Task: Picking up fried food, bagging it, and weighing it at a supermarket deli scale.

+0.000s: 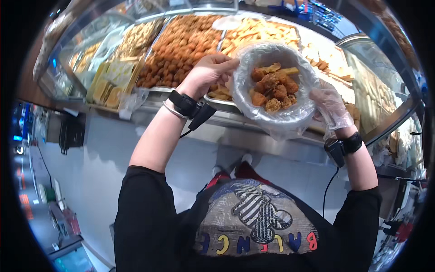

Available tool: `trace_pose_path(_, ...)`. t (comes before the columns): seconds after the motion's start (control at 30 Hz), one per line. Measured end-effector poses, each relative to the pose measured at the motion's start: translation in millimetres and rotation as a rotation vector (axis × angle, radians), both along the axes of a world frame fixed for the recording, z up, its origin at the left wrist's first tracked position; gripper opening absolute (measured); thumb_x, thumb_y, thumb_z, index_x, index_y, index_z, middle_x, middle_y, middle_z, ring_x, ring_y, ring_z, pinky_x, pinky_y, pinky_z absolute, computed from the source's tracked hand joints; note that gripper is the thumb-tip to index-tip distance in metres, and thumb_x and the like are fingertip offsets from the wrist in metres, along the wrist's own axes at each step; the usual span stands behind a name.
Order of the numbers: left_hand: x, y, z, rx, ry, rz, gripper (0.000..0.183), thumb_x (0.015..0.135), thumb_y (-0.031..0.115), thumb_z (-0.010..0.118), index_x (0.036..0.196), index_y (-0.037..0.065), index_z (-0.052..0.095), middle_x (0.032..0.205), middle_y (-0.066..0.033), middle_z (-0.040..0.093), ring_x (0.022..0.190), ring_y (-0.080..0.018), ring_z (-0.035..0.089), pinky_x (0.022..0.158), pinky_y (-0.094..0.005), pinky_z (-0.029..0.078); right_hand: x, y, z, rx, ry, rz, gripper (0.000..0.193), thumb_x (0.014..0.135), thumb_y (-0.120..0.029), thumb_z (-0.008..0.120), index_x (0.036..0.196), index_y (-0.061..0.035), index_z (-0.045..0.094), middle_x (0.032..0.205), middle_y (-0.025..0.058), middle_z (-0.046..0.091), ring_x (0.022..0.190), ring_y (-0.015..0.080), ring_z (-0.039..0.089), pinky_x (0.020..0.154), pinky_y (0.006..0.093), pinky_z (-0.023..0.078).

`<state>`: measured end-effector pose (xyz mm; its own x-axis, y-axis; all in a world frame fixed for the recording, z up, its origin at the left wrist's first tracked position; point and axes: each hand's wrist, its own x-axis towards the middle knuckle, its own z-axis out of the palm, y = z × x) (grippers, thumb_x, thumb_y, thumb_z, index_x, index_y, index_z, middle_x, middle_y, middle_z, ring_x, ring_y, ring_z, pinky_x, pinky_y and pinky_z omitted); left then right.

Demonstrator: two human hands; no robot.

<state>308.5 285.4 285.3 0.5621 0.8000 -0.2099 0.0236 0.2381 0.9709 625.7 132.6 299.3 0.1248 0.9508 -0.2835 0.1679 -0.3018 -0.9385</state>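
Plastic-lined bowl (272, 119) smack in middle: bare left hand (212, 72) pinching left rim, gloved right hand (330, 105) gripping right.

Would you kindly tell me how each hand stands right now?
Left hand: closed, pinching the bag-lined bowl at its left rim.
Right hand: closed, holding the bowl's right side.

Left hand (210, 72): bare, it pinched the bowl's (281, 120) left rim, thumb stretched out, the other fingers curled in below!
Right hand (330, 103): wrapped in clear plastic, it gripped the bowl's right side, and sat a touch lower than its partner!
Left forearm (156, 138): it slanted long and bare, below and left of the bowl!
Right forearm (362, 163): it stood steeper, below and right of the bowl!
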Motion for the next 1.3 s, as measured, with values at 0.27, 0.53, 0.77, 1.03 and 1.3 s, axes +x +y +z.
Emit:
trace_pose_path(0.27, -154, -74, -65, 0.618, 0.557, 0.492, 0.011, 0.082, 0.011, 0.064, 0.08, 0.004, 0.055, 0.073, -0.0029, 0.054, 0.065, -0.013, 0.05, 0.059, -0.0278, 0.04, -156, 4, -112, 0.209, 0.311, 0.222, 0.028, 0.083, -0.005, 0.059, 0.11, -0.0062, 0.057, 0.079, -0.0011, 0.058, 0.056, 0.0061, 0.052, 0.046, 0.0204, 0.043)
trace_pose_path(0.53, -186, -89, -115, 0.914, 0.608, 0.783, 0.012, 0.082, 0.008, 0.063, 0.085, 0.004, 0.052, 0.079, -0.0093, 0.054, 0.071, -0.0255, 0.056, 0.062, -0.0376, 0.044, -248, 61, -148, 0.283, -0.442, 0.216, 0.033, 0.081, -0.012, 0.056, 0.114, -0.005, 0.057, 0.093, 0.0151, 0.064, 0.089, 0.0287, 0.06, 0.078, 0.0351, 0.047)
trace_pose_path(0.77, -172, -71, -108, -0.099, -0.018, 1.034, 0.036, 0.076, 0.024, 0.076, 0.095, 0.003, 0.054, 0.074, -0.0005, 0.054, 0.059, -0.0081, 0.047, 0.055, -0.0253, 0.041, -248, 77, -137, 0.118, -0.605, 0.146, 0.037, 0.077, -0.027, 0.057, 0.104, -0.003, 0.058, 0.098, 0.023, 0.063, 0.098, 0.0387, 0.058, 0.084, 0.0424, 0.045)
trace_pose_path(1.03, -180, -26, -137, 0.179, 0.41, 1.117, 0.042, 0.078, 0.033, 0.075, 0.099, -0.002, 0.065, 0.077, -0.0076, 0.064, 0.068, -0.0107, 0.058, 0.063, -0.0243, 0.045, -257, 84, -94, 0.113, -0.858, 0.176, 0.053, 0.076, -0.046, 0.067, 0.105, -0.003, 0.058, 0.097, 0.0221, 0.063, 0.093, 0.0349, 0.062, 0.081, 0.0426, 0.048)
trace_pose_path(1.3, -187, -6, -144, 0.656, 0.28, 0.999, 0.011, 0.085, 0.012, 0.063, 0.087, 0.002, 0.058, 0.074, -0.0025, 0.061, 0.062, -0.0124, 0.052, 0.058, -0.0267, 0.043, -277, 159, -35, 0.788, -0.923, 0.447, 0.034, 0.074, -0.031, 0.07, 0.102, -0.012, 0.066, 0.102, 0.0111, 0.062, 0.099, 0.0291, 0.059, 0.082, 0.0388, 0.048)
